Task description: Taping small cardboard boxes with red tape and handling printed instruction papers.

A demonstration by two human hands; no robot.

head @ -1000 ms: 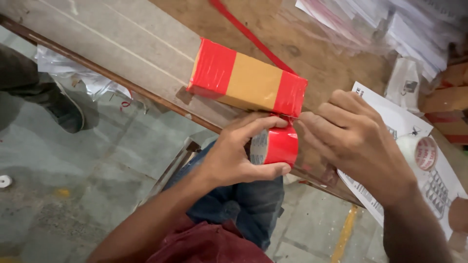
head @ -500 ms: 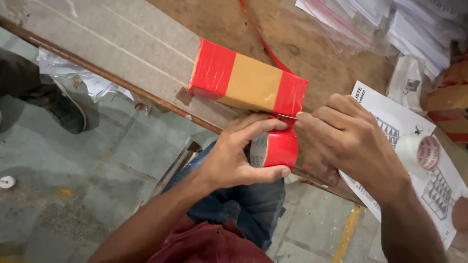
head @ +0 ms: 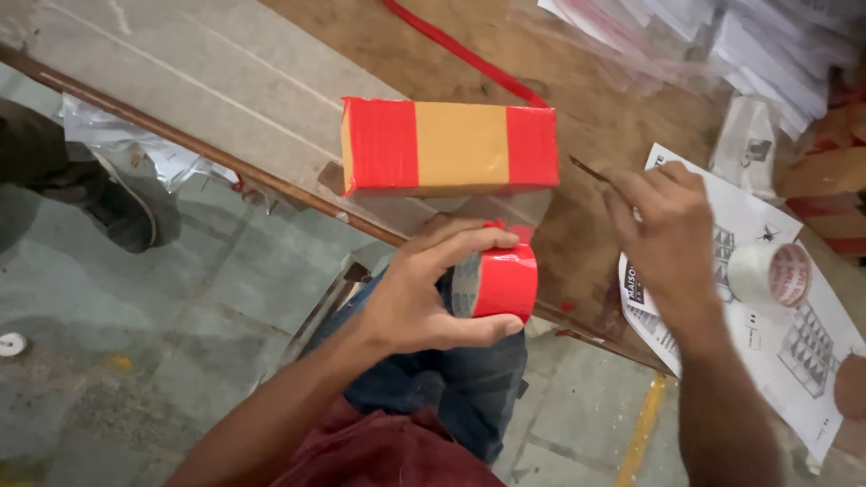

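My left hand point(head: 424, 293) grips a roll of red tape point(head: 502, 282) at the table's near edge, just below a brown cardboard box point(head: 451, 146) whose two ends are wrapped in red tape. My right hand point(head: 663, 236) hovers to the right of the box over a printed paper sheet point(head: 776, 334), pinching a thin dark blade-like tool point(head: 591, 169) that points toward the box. A loose red tape strip point(head: 460, 52) runs up the table from behind the box.
A clear tape roll point(head: 767, 272) lies on the printed sheet. Stacked white plastic packets point(head: 722, 45) crowd the table's far right. Below the wooden table edge point(head: 180, 135) is a concrete floor with another person's shoe point(head: 108, 203) at left. My knees are under the table.
My right hand has left the tape roll and moved right, now holding the thin tool. The box looks turned more square to me. My left hand still holds the roll.
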